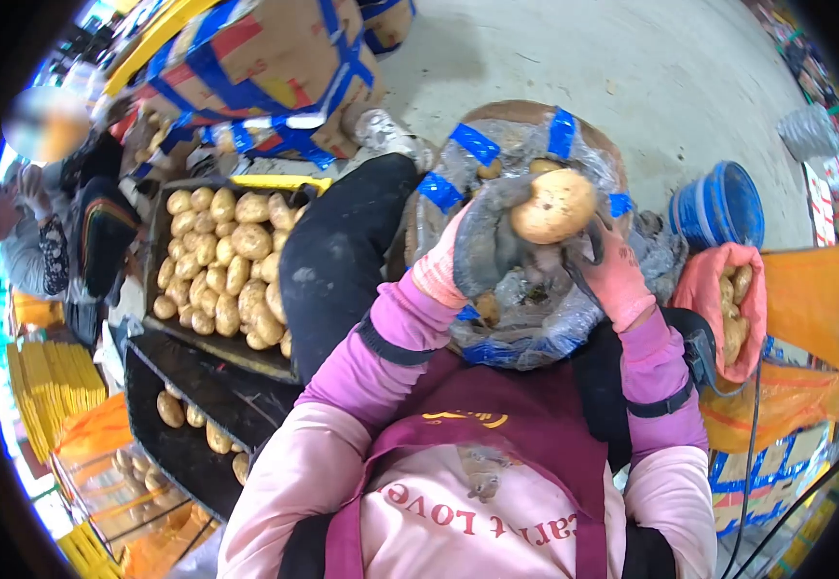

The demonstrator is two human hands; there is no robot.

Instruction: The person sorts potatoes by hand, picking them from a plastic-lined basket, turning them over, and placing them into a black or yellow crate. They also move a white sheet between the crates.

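Observation:
A large light-brown potato (554,206) with small dark specks is held up over a round container (612,159) lined with clear plastic and blue tape. My left hand (489,236), in a pink glove with a grey palm, is closed round the potato's left side. On the potato's lower right, my right hand (612,270), in a matching glove, has its fingers bent close to it; whether they touch it is unclear. A few potatoes show inside the container beneath, partly hidden by my hands and the plastic.
A crate (164,331) full of potatoes stands at the left, above a black tray (149,444) with several potatoes. At the right are a blue bucket (718,206) and a pink sack (757,318) of potatoes. Another person (101,207) sits at the far left.

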